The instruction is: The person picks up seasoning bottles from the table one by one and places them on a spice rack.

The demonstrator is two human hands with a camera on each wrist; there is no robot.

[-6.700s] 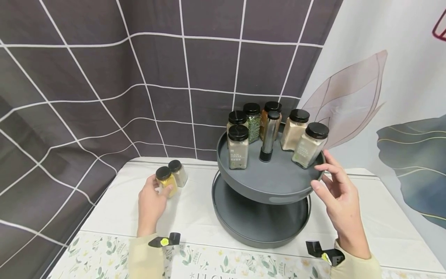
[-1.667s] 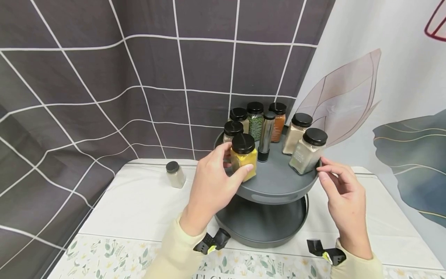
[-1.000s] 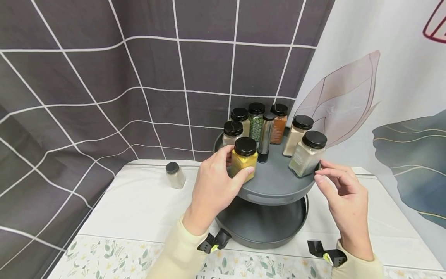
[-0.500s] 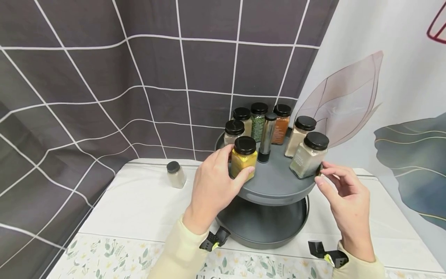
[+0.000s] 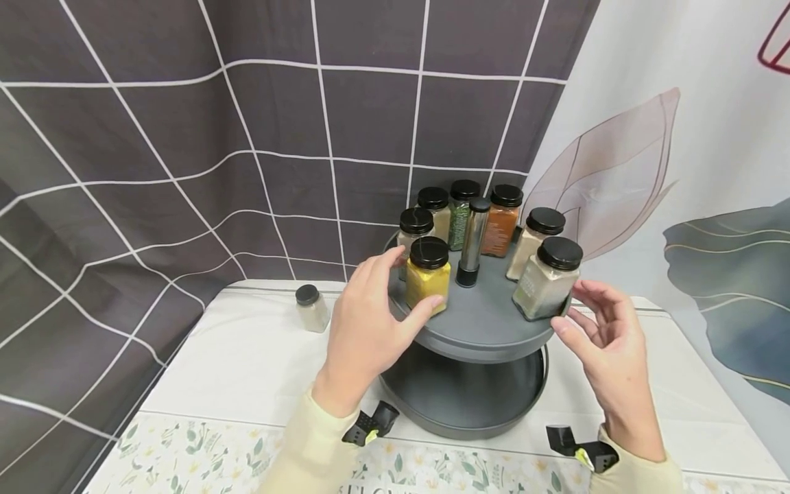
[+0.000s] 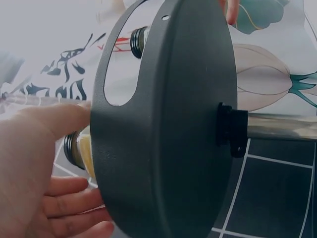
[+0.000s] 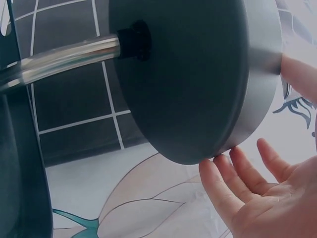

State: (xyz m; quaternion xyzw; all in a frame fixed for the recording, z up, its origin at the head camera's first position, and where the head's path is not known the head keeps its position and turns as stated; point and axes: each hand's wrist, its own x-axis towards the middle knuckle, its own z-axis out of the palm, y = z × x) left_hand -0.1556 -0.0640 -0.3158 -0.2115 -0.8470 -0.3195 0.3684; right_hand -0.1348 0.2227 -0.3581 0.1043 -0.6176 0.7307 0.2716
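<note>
A two-tier turntable rack, whose dark grey upper tray carries several black-lidded spice jars, stands before me. At the tray's front left, the jar of yellow spice stands upright. My left hand is spread around this jar, thumb in front and fingers at its left; the left wrist view shows a gap between the lower fingers and the jar. On the right side, my right hand touches the tray's rim with thumb and fingertips, close to a pale grey jar. In the right wrist view those fingers are spread along the outer wall.
One small jar stands alone on the white tabletop at left. Below the upper tray is the wider lower tray. A metal post with black ends rises mid-tray. Jars of green herb and orange spice stand at the back.
My left hand brought the yellow jar from the tabletop to the upper tray and has loosened from it. The tray has turned slightly, back jars shifting right; my right hand stays at the rim.
</note>
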